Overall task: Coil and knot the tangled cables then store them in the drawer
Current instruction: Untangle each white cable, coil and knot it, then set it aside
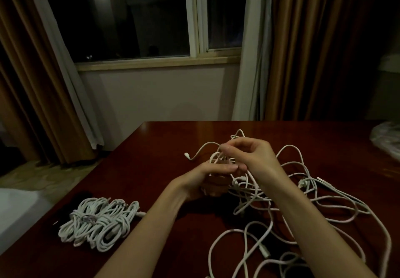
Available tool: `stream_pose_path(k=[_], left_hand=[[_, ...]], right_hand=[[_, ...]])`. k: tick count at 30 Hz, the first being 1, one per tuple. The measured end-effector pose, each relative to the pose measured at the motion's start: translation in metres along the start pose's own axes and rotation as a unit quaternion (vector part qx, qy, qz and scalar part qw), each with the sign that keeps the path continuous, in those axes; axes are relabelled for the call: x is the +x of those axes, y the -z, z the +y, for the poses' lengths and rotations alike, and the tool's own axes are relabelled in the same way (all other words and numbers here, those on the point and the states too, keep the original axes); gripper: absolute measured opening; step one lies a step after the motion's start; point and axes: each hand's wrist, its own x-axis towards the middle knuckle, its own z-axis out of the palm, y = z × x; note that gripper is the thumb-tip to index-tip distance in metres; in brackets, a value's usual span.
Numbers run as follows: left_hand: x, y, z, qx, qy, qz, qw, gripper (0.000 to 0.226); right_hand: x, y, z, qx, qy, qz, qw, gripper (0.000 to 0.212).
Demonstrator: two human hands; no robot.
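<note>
here both hands (pixel 227 165) grip tangled cables (pixel 281 208) mid-table (pixel 151 148).

Coiled cables (pixel 101 223): we see white knotted bundles lying together at our left.
Tangled cables (pixel 303 208): our loose white loops sprawl rightward, one end lifted.

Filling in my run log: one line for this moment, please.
stage: coiling | left hand: grips coil | right hand: pinches white cable | knotted bundles: table left | loose tangle: right

The tangled cables (pixel 303 212) run off the bottom edge (ends hidden).
</note>
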Motion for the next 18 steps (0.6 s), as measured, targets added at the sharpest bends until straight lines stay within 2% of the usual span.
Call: stream_pose_path(k=[1, 4, 6, 8, 10, 13, 16, 18], left_hand=[[0.000, 0.000, 0.000, -0.006, -0.002, 0.008, 1.000, 0.009], [0.000, 0.005, -0.001, -0.013, -0.016, 0.031, 0.999, 0.025], [0.001, 0.007, -0.002, -0.028, -0.014, 0.027, 0.999, 0.026], [0.002, 0.005, -0.003, -0.051, 0.003, 0.015, 0.999, 0.027], [0.005, 0.000, -0.004, -0.064, 0.021, 0.004, 0.998, 0.044], [0.009, -0.001, -0.002, -0.069, -0.002, 0.008, 0.998, 0.054], [0.011, 0.005, -0.003, -0.081, -0.061, 0.091, 0.991, 0.055], [0.013, 0.009, -0.005, -0.079, -0.073, 0.146, 0.983, 0.057]], right_hand=[[0.000, 0.001, 0.000, 0.019, -0.013, -0.010, 1.000, 0.016], [0.000, 0.004, -0.001, 0.091, -0.044, -0.049, 0.994, 0.016], [0.000, 0.003, -0.002, 0.103, -0.047, -0.049, 0.992, 0.017], [0.000, 0.001, -0.001, 0.093, -0.030, -0.022, 0.995, 0.016], [0.000, -0.001, 0.002, 0.075, -0.008, 0.026, 0.997, 0.013], [0.001, 0.000, 0.009, 0.011, 0.024, 0.081, 0.996, 0.004], [0.003, -0.001, 0.013, -0.063, 0.052, 0.104, 0.991, 0.012], [0.005, -0.002, 0.016, -0.110, 0.067, 0.117, 0.985, 0.012]])
